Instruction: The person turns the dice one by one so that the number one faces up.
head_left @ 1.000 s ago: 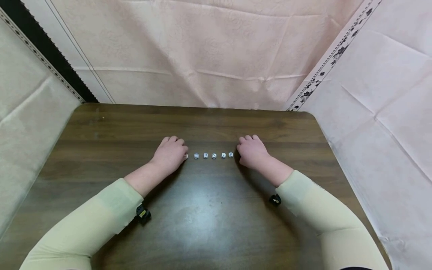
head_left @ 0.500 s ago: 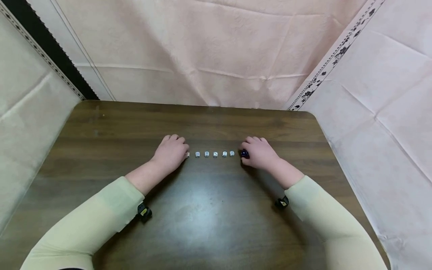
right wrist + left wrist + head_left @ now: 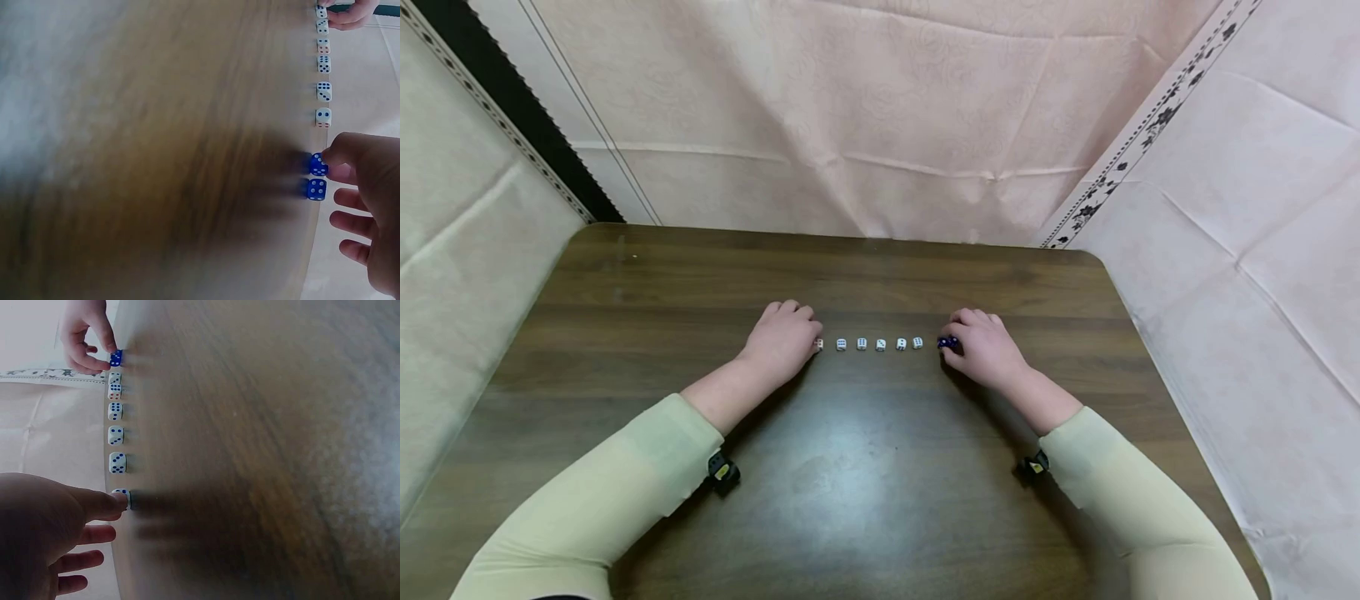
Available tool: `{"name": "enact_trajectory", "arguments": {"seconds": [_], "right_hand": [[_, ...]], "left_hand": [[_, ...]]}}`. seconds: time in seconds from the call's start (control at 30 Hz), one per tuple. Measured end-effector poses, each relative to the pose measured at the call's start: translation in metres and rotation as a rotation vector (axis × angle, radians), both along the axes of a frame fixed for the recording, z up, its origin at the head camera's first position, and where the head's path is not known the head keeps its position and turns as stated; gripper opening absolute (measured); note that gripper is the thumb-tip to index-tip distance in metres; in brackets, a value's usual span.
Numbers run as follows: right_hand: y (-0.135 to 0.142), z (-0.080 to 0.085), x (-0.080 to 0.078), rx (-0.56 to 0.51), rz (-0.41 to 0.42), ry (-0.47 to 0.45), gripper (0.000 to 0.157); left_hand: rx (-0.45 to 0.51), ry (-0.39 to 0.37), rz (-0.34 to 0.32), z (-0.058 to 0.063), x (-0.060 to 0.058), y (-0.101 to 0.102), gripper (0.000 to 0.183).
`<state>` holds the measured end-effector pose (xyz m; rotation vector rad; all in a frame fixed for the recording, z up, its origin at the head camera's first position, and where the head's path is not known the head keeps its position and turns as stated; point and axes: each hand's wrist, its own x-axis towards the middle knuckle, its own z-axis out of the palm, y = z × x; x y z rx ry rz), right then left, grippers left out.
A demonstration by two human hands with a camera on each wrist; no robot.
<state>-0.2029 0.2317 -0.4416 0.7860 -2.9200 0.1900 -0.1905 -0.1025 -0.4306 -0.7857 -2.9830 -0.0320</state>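
My left hand (image 3: 781, 342) pinches a white die (image 3: 127, 499) between thumb and index finger at the left end of a row. Several more white dice (image 3: 881, 344) stretch rightward from it in a spaced line, with blue or red pips. Beyond the row's right end, my right hand (image 3: 987, 348) has thumb and index finger on a blue die (image 3: 319, 164) with white pips. A second blue die (image 3: 317, 189) sits close beside it, under the curve of the same hand. In the right wrist view the other fingers are held away from both blue dice.
The dice are on a brown wood-grain table (image 3: 850, 500) with rounded far corners. Pale cloth (image 3: 880, 125) hangs behind it and along both sides. A small black device (image 3: 724, 473) is at the left wrist, another (image 3: 1032, 468) at the right.
My right hand has shifted right, away from the white row, and turned a little. The blue dice, hidden at first, now show by its fingertips. The left hand keeps its place.
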Motion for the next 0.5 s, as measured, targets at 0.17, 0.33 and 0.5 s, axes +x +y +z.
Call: {"name": "enact_trajectory", "arguments": {"seconds": [0.17,0.33,0.5], "right_hand": [[-0.0012,-0.0019,-0.0011,0.002,0.000,0.002,0.021],[-0.0014,-0.0033,-0.0029,0.003,-0.006,0.008,0.017],[-0.0021,-0.0031,-0.0042,-0.002,0.004,0.011,0.017]], "left_hand": [[0.003,-0.005,0.004,-0.0003,-0.0003,0.0002,0.014],[-0.001,-0.011,0.006,0.0016,0.0004,0.0010,0.014],[-0.009,-0.015,0.004,0.0023,0.0010,0.0010,0.014]]}}
